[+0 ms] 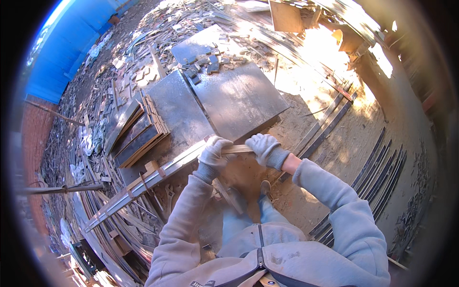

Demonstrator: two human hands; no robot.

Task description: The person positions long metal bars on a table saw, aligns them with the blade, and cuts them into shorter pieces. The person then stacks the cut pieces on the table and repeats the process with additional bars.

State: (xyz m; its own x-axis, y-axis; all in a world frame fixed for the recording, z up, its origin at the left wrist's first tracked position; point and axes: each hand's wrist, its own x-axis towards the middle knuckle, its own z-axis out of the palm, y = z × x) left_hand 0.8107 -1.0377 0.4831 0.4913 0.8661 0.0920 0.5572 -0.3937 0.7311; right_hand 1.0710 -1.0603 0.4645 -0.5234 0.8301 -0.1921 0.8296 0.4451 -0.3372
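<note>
My left hand (213,152), in a pale glove with a grey cuff, is closed round the left end of a short piece of light wood with lines along its edge (237,149). My right hand (264,147), gloved alike, grips the right end. The piece lies level between them, at the near edge of a dark metal table (241,98) with a long slot. Beside my left hand ends a long metal rail (143,185) with a wooden block (152,166) on it. My palms and the undersides of the fingers are hidden.
Plywood pieces (143,136) are stacked on the table's left side. Small dark offcuts (210,63) lie at its far end. Scrap wood (153,43) covers the ground beyond. Long dark strips (377,177) lie on the ground at right; a pole (67,189) juts in from the left.
</note>
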